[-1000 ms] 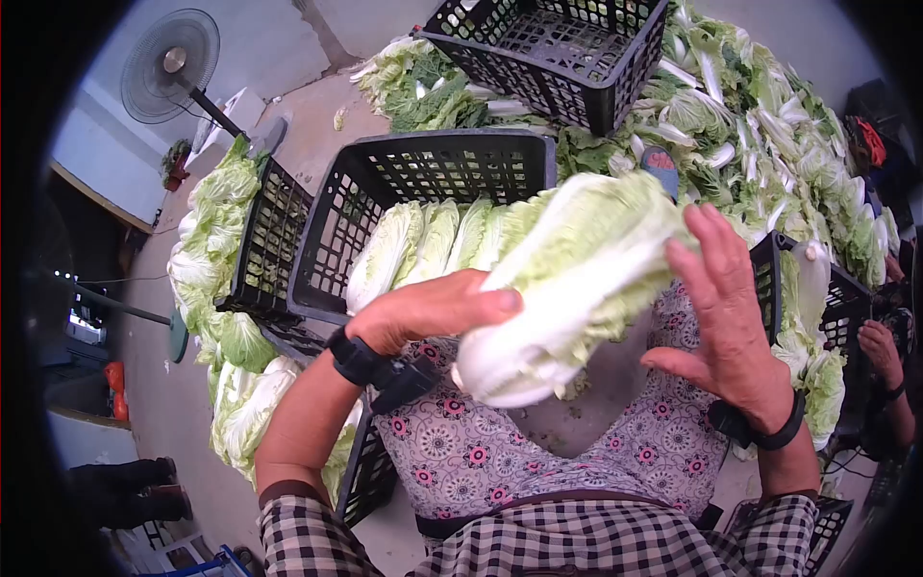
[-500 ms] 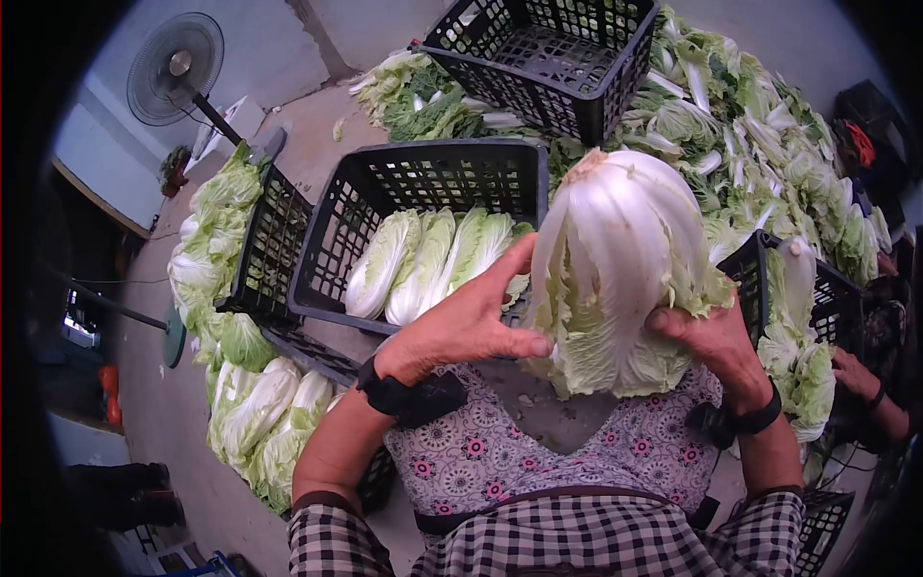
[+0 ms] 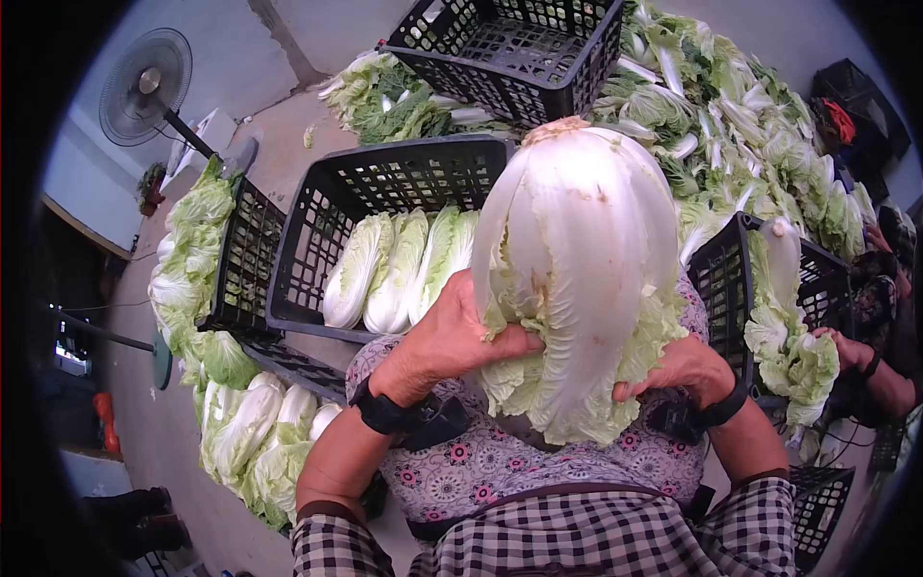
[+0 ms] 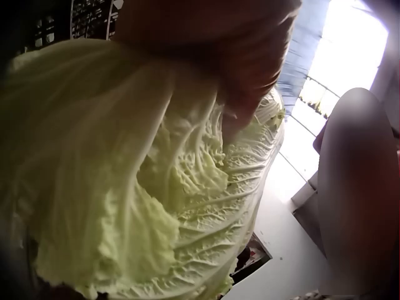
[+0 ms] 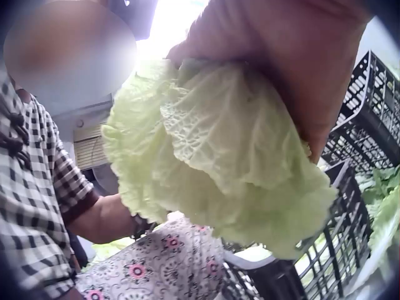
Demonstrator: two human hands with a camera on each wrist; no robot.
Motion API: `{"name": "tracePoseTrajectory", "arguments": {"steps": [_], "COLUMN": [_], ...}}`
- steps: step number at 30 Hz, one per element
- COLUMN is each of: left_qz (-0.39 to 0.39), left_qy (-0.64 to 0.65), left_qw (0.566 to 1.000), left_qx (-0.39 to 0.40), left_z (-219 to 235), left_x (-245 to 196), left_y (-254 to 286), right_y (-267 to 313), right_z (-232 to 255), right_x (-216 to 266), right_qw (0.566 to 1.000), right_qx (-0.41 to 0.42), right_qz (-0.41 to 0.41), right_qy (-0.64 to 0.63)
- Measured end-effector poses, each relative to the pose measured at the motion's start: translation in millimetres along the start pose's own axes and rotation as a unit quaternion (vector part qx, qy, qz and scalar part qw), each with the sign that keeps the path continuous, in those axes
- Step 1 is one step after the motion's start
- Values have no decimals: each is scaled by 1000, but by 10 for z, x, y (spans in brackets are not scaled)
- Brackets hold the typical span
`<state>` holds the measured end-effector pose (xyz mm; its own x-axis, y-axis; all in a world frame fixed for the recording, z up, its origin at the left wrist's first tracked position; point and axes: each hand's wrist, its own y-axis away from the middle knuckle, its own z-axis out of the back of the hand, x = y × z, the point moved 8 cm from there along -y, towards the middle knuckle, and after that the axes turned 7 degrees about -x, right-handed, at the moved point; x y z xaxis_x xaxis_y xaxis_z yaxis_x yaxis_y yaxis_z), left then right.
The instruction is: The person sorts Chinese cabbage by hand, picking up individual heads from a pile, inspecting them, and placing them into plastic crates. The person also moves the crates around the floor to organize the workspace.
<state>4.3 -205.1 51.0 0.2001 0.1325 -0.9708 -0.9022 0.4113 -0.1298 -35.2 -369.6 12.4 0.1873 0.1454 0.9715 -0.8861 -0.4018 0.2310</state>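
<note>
A large napa cabbage [image 3: 586,260] is held up in front of the body, its browned cut base at the top and its leafy end down. My left hand [image 3: 452,332] grips its left side, thumb across the lower leaves. On the other side my right hand [image 3: 685,370] grips the leafy end from low down, its far fingers hidden behind the cabbage. The left wrist view has the left hand [image 4: 212,44] over loose pale leaves [image 4: 106,175]. In the right wrist view, frilly leaves [image 5: 219,156] spread below the right hand [image 5: 281,56].
A black crate [image 3: 317,192] with several napa cabbages [image 3: 394,274] stands ahead on the left. Another crate [image 3: 500,72] sits behind it beside a heap of loose leaves [image 3: 711,125]. More cabbages [image 3: 255,423] lie at left. Another person's hand [image 3: 851,351] is near the right crate [image 3: 721,279].
The cabbage has turned from lying slanted to base-up, then come closer to the body. The right hand, earlier spread open beside it, now grips it; the left hand has closed in on its leaves.
</note>
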Motion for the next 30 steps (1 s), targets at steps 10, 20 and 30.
{"name": "tracePoseTrajectory", "arguments": {"steps": [10,20,30], "left_qz": [40,64,66], "left_qy": [87,87,102], "left_qw": [995,990,990], "left_qx": [-19,94,74], "left_z": [-59,-349,-253], "left_x": [179,333,278], "left_y": [-56,11,29], "right_y": [-29,13,-51], "right_z": [146,244,137], "right_x": [-43,16,-200], "right_qw": [979,981,991], "right_qx": [-188,-157,-77], "right_qz": [70,92,65], "right_qy": [-42,-59,-84]}}
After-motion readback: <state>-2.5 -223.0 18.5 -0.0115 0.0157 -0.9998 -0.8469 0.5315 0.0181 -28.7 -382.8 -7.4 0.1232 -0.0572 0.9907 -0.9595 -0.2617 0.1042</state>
